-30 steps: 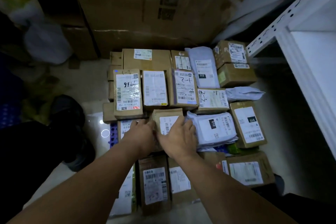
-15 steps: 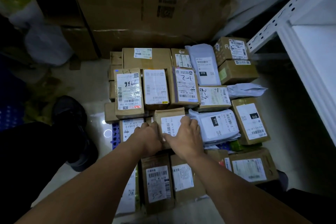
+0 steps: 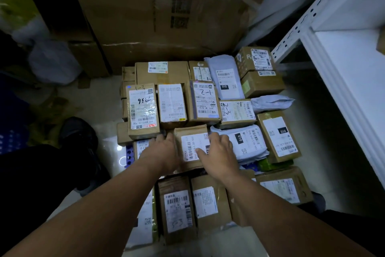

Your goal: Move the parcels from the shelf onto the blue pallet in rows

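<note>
Dim storeroom floor beside white shelf [image 3: 343, 65] | blue pallet [image 3: 129, 153] packed with rows | brown parcel [image 3: 190, 142] sits mid-row | left hand [image 3: 160, 152] flat against its side, right hand [image 3: 218, 152] spread on its label, neither gripping | probably squaring it into line

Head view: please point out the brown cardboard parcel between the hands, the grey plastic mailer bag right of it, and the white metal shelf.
Brown cardboard parcel [image 3: 190, 144]: head view, white label.
Grey plastic mailer bag [image 3: 250, 146]: head view, printed label.
White metal shelf [image 3: 350, 73]: head view, flat board.
</note>
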